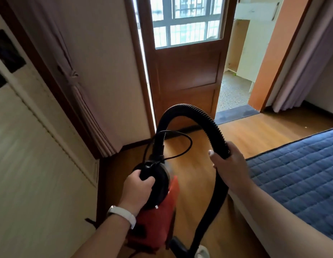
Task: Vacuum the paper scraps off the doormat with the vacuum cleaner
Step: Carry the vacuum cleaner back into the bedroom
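Over the wooden floor, near centre, vacuum cleaner (158,216): small canister with a red body and a round black end that points to the far side; it hangs from one hand, its near part blurred.
Hose (197,112): black and ribbed; it rises from the black end, arches over toward the door, and comes down on the right, then runs on as a smooth black tube toward the near edge.
Cord (180,155): thin and black, looped loosely beside the base of the hose.
Left hand (138,187): fingers curled tightly round the black handle on the round end and carrying the machine; a white wristband (122,215) sits on the wrist.
Right hand (227,164): wrapped round the hose where the ribbing ends, thumb on the left side, fingers hidden behind.
Floor (255,131): warm brown boards running from near to far.
Bed (296,174): blue quilted cover, near right, just beside the right forearm.
Door (186,71): brown wood with a glass pane in its upper half, far centre, standing open.
Dark strip (236,114): lies across the doorway at far right, well apart from the vacuum cleaner; whether it is the doormat I cannot tell.
Curtain (76,86): pale, tied back, far left against the wall.
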`<control>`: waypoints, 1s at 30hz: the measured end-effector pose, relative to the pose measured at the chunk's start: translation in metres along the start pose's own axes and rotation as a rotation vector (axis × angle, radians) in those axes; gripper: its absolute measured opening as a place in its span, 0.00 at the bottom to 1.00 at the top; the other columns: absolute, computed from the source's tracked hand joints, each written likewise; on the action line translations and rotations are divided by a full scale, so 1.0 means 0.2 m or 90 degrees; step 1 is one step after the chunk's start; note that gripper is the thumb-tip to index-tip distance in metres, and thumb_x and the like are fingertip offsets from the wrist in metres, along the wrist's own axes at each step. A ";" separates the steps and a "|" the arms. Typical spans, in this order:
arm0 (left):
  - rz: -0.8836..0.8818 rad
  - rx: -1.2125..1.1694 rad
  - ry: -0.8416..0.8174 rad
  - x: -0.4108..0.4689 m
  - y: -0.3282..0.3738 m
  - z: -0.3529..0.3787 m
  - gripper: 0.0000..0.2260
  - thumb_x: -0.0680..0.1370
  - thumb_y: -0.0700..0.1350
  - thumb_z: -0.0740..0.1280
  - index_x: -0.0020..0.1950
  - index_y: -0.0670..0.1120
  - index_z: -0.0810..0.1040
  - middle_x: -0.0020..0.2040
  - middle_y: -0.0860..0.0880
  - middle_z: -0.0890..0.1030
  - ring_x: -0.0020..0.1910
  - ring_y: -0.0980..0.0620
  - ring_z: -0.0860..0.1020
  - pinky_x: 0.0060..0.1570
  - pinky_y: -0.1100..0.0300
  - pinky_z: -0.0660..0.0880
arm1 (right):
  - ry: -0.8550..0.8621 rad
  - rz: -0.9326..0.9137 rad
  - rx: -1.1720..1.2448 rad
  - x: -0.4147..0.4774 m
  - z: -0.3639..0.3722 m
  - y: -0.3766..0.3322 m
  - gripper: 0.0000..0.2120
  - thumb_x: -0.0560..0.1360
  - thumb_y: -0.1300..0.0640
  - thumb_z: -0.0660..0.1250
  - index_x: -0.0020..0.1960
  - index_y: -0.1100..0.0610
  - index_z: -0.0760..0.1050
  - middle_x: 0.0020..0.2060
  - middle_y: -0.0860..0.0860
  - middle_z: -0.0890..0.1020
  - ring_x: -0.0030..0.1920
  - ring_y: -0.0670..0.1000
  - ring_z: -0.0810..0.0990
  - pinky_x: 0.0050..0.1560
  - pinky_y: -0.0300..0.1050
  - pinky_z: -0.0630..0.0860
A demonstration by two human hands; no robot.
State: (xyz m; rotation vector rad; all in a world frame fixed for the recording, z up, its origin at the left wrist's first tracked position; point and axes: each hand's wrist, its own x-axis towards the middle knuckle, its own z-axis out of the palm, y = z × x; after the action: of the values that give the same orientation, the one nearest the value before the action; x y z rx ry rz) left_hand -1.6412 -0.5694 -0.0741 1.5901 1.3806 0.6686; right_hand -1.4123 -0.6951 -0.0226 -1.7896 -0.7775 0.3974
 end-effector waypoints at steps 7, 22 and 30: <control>-0.022 0.012 -0.009 0.48 0.31 0.33 0.03 0.71 0.39 0.68 0.39 0.40 0.77 0.26 0.47 0.78 0.25 0.49 0.75 0.27 0.54 0.73 | -0.002 0.013 0.025 0.63 -0.04 0.06 0.07 0.74 0.53 0.71 0.45 0.46 0.73 0.32 0.52 0.80 0.30 0.49 0.79 0.33 0.45 0.76; 0.009 -0.007 -0.063 1.59 0.71 0.74 0.02 0.68 0.42 0.67 0.35 0.45 0.77 0.25 0.49 0.79 0.23 0.49 0.76 0.25 0.54 0.75 | 0.075 0.019 -0.012 1.74 0.12 0.09 0.08 0.75 0.58 0.71 0.42 0.54 0.71 0.35 0.58 0.79 0.31 0.51 0.76 0.26 0.29 0.69; 0.014 0.026 -0.167 2.47 0.81 0.90 0.06 0.66 0.46 0.67 0.39 0.45 0.79 0.28 0.48 0.81 0.32 0.45 0.81 0.36 0.43 0.82 | 0.127 0.058 -0.074 2.37 0.43 0.14 0.10 0.74 0.57 0.71 0.41 0.53 0.69 0.35 0.61 0.77 0.32 0.57 0.75 0.31 0.42 0.70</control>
State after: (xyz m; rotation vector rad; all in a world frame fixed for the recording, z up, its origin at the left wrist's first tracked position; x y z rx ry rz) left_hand -1.2977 -0.1410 -0.0888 1.6617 1.1906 0.4289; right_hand -1.1097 -0.3182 -0.0297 -1.9443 -0.5910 0.2312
